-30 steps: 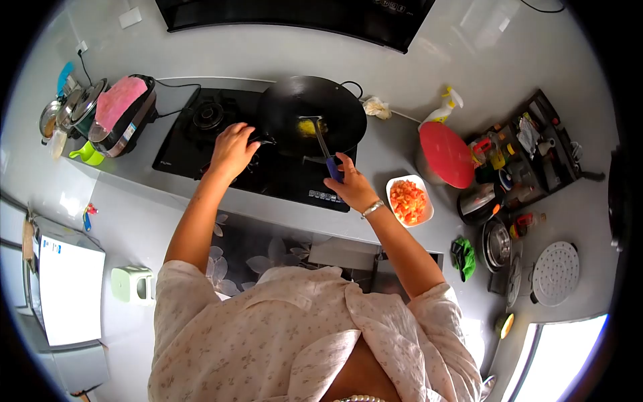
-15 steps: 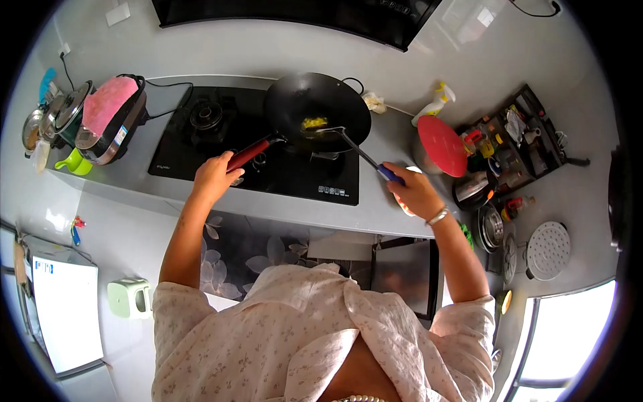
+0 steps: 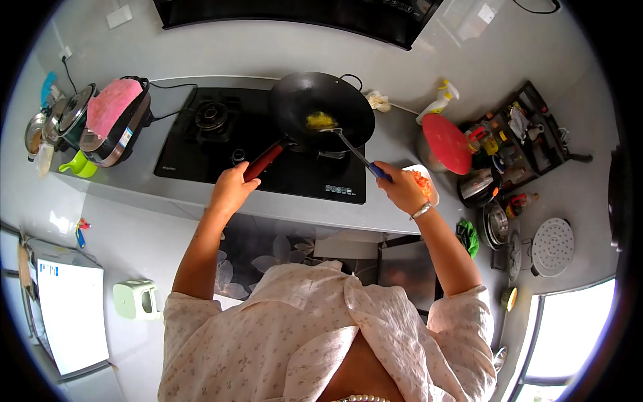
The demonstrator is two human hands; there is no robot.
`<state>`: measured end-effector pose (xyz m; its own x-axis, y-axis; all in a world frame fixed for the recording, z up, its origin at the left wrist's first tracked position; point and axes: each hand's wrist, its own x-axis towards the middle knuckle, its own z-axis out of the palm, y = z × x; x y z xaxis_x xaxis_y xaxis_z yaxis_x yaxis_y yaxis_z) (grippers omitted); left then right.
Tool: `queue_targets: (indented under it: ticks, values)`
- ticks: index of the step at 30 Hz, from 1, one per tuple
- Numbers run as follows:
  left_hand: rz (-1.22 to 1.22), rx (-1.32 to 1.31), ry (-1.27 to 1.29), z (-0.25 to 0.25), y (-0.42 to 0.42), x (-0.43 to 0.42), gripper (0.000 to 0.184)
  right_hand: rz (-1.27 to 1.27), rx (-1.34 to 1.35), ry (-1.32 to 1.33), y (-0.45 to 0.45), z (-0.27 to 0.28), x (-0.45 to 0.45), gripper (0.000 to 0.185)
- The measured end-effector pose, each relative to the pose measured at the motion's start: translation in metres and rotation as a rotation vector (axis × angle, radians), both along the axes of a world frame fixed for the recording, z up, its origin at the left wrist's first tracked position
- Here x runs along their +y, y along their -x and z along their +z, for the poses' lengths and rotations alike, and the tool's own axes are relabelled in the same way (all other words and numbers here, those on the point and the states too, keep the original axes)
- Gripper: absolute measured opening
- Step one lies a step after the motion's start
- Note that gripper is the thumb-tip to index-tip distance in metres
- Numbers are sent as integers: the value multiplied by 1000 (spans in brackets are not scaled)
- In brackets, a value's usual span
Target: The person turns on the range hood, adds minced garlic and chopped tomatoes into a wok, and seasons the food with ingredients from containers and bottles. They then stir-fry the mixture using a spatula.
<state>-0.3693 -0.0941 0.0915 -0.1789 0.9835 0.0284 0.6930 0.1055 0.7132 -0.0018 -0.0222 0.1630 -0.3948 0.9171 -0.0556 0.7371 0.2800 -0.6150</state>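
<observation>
A black wok (image 3: 301,94) sits over the right burner of the gas stove (image 3: 194,154). My left hand (image 3: 231,189) is closed round its red handle (image 3: 266,159). Low in the wok lies a small heap of yellow food (image 3: 321,121) that looks like egg. My right hand (image 3: 402,187) grips the blue handle of a spatula (image 3: 353,149), whose metal head touches or nearly touches the yellow food. Just beyond the right hand, a white dish (image 3: 433,179) of chopped orange-red food stands on the counter, partly hidden by the hand.
Right of the stove stand a pot with a red lid (image 3: 447,143), a spray bottle (image 3: 439,100) and a rack of bottles (image 3: 499,144). On the left are a rice cooker (image 3: 117,124) under a pink cloth and a green cup (image 3: 79,165). A range hood (image 3: 295,12) hangs above.
My right hand has moved left, bringing the dish of orange-red food into fuller view. The left hand has shifted slightly right. The yellow food looks more gathered by the spatula head.
</observation>
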Motion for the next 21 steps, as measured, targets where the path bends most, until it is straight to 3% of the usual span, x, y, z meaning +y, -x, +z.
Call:
queue_targets:
  ticks: [6,11,13,17,21]
  values:
    - [-11,-103,-65,-15,-16,-5,32,12,48,-212,1,-44,40,43]
    - [-49,-73,14,-2,-47,-18,32,-71,110,-103,9,-32,47,41]
    - [-53,-96,66,2,-55,-23,41,-104,138,-58,14,-34,48,40]
    - [-47,5,-20,-8,-69,-28,53,-94,129,-90,15,-44,41,39]
    - [-36,32,-13,-4,-77,-31,53,-11,91,-71,6,-20,16,38]
